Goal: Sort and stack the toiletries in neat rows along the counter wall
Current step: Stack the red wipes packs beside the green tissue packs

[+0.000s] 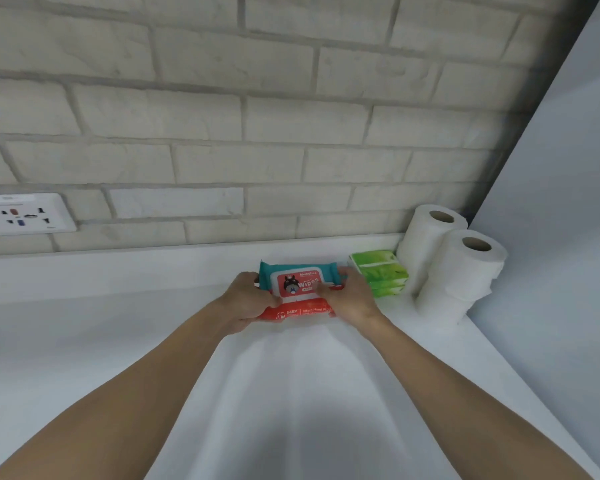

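A: Where's the wipes stack (300,296) rn?
B: Mid tabletop (291,393), near the brick wall (222,116) but not up against it. Teal wipes pack (300,271) lies on the red wipes pack (297,311), label up, long sides parallel w/ the wall.
A: Hands?
B: Both on it. Left hand (248,299) has the left end, fingers (248,278) curled round it, thumb at the front edge of the teal pack's label. Right hand (349,297) has the right end, fingers wrapped over it, thumb pressed on the label. So both are grasping the stack, neither released.
A: Resting or lifted?
B: Can't tell. The red pack's bottom edge is at the surface or just above it.
A: Neighbours?
B: Just right of the stack are green tissue packs (380,271), piled one on another. Right hand is just beside them; touching or not, can't say. Right of those, 2 rolls stand upright in the corner: back toilet roll (426,244) by the wall, front toilet roll (465,278) touching it. White side panel (568,202) next to them. Wall socket (26,213) is far left, well apart.
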